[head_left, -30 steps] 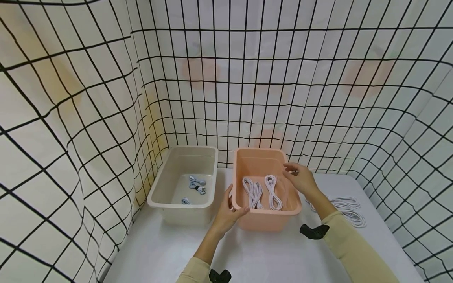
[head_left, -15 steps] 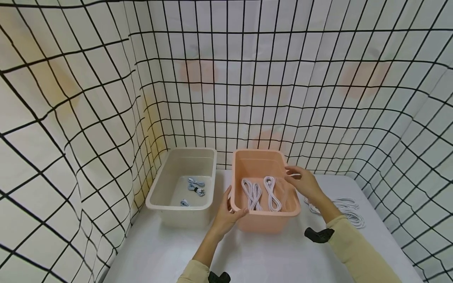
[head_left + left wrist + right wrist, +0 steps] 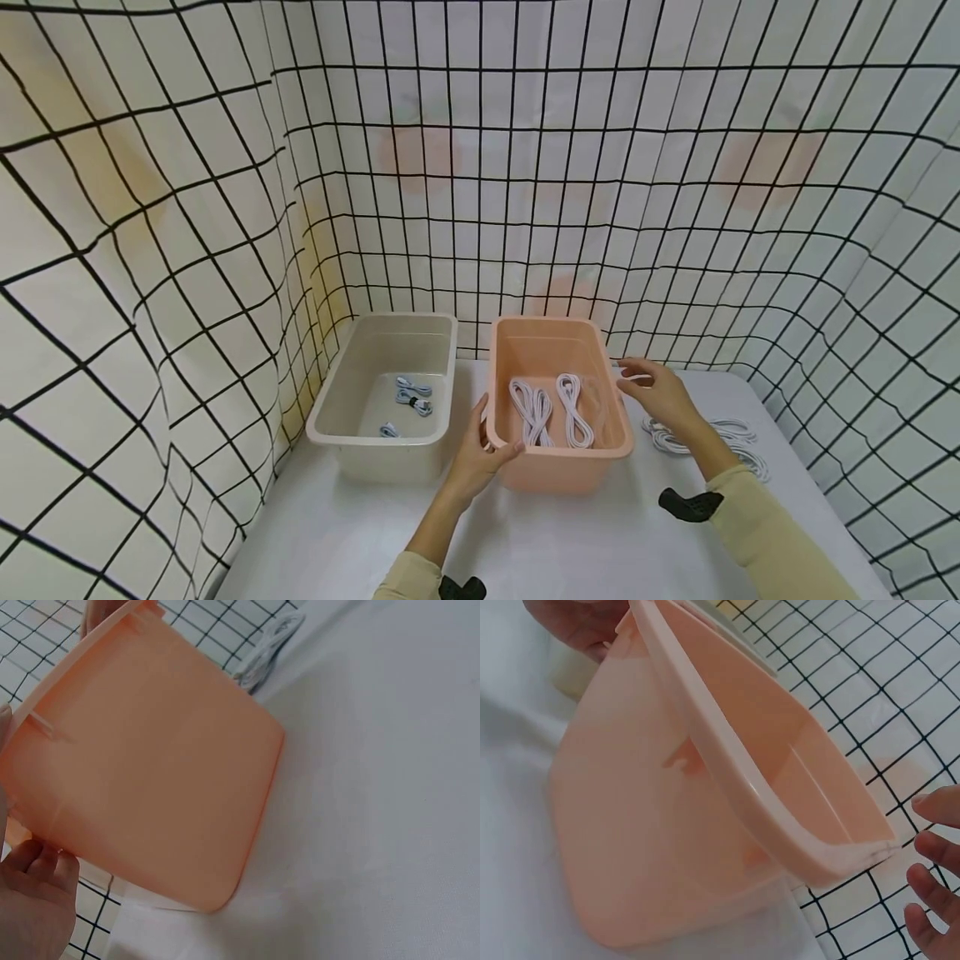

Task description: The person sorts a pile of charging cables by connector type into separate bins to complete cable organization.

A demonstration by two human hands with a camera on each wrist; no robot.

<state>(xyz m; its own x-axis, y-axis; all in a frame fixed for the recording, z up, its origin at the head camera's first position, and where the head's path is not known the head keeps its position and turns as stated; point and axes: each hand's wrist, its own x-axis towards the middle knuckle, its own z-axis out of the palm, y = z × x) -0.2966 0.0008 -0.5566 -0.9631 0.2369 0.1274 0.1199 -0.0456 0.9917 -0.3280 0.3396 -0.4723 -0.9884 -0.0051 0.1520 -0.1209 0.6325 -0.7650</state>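
My left hand grips the near left corner of a peach plastic bin, thumb over the rim and fingers along its side. Two bundles of white cable lie on the bin's floor. Just off the bin's right rim is my right hand, fingers loosely bent with nothing in them. In the right wrist view, its fingers are spread apart from the rim corner. The left wrist view shows the bin's outer wall close up.
Left of the peach bin stands a cream bin holding a few small bluish cable bundles. More coiled white cables lie on the white table at right. A black grid net encloses the back and sides.
My right hand has moved right, away from the peach bin's right rim. My left hand keeps its grip on the near left corner. The cables in both bins lie as before.
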